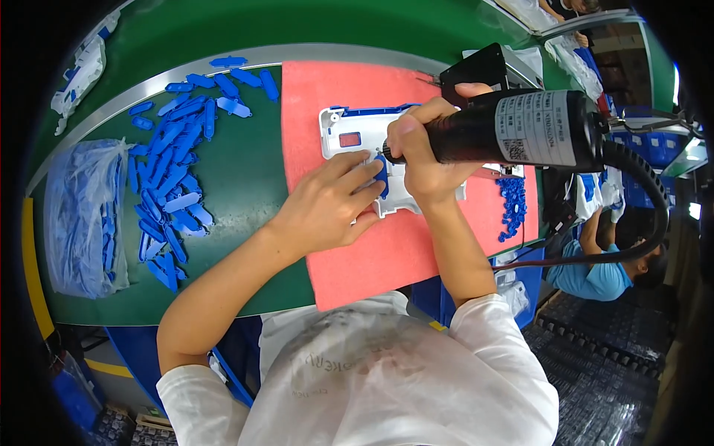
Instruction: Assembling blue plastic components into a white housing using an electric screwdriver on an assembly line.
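A green desk [238, 178] carries a pink mat [394, 253], a heap of blue plastic clips [175, 178] and a clear bag of blue parts [78, 215]

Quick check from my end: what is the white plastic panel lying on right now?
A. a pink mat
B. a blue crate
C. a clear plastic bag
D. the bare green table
A: the white plastic panel lies on the pink mat, with the left hand pressing on it and the right hand holding the black power screwdriver to it.
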Tool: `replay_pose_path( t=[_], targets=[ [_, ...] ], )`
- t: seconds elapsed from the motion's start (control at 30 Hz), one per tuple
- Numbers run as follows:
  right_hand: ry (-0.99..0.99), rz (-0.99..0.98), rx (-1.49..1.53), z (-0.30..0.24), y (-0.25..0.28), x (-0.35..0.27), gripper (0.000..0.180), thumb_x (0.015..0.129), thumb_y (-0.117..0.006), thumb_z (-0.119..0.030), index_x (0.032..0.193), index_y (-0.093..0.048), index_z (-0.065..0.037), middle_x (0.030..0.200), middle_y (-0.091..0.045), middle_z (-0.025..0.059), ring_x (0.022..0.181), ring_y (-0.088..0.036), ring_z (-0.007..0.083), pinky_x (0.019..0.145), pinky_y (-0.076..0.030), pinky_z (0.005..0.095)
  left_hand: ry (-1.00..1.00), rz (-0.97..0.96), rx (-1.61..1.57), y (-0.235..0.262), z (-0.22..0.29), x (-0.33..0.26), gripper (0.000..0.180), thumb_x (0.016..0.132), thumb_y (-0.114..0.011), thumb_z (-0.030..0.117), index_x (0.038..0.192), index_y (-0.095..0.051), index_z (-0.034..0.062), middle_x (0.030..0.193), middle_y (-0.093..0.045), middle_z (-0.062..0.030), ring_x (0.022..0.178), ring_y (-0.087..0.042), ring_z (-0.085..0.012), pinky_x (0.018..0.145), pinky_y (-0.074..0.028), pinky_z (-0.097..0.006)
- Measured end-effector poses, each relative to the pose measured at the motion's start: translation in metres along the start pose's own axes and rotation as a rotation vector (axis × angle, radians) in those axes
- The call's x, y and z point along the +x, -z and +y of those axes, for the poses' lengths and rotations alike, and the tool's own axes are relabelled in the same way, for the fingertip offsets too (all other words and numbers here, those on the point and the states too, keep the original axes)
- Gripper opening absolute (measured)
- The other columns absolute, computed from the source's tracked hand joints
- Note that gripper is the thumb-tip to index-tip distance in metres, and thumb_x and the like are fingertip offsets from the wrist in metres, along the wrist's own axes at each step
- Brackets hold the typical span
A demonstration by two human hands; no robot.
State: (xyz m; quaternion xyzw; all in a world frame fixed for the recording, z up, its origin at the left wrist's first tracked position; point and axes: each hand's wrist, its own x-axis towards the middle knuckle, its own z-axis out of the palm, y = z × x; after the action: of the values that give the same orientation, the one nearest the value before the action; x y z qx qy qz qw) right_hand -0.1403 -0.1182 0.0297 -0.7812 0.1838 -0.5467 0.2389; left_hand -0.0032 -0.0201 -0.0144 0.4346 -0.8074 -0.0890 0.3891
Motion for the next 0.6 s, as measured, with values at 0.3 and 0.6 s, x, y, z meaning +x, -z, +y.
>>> replay_pose_path(
  t=[0.3,0.6],
  targets=[
    [-0.252,0.206,0.294,-0.012,-0.008,-0.003,0.035,0.072,-0.065,0.015,0.102,-0.049,0.006,0.074,-0.057,0.0043,0.073,-0.054,0.0094,0.063,-0.045,0.0229,-0.028,-0.012,0.024,0.005,0.003,0.003,0.032,0.065,-0.075,0.017,0.094,-0.07,0.0022,0.113,-0.063,-0.0118,0.11,-0.059,-0.031,0.088,-0.053,-0.04],
    [0.033,0.569,0.247,-0.052,0.111,0.018,0.01,0.085,-0.053,-0.007,0.077,-0.051,-0.004,0.057,-0.048,0.0083,0.048,-0.047,0.0179,0.054,-0.047,0.0354,-0.05,-0.003,-0.008,0.004,0.008,0.003,0.036,0.065,-0.077,0.015,0.098,-0.07,0.0032,0.116,-0.062,-0.0124,0.112,-0.058,-0.0312,0.09,-0.052,-0.039]
  ],
)
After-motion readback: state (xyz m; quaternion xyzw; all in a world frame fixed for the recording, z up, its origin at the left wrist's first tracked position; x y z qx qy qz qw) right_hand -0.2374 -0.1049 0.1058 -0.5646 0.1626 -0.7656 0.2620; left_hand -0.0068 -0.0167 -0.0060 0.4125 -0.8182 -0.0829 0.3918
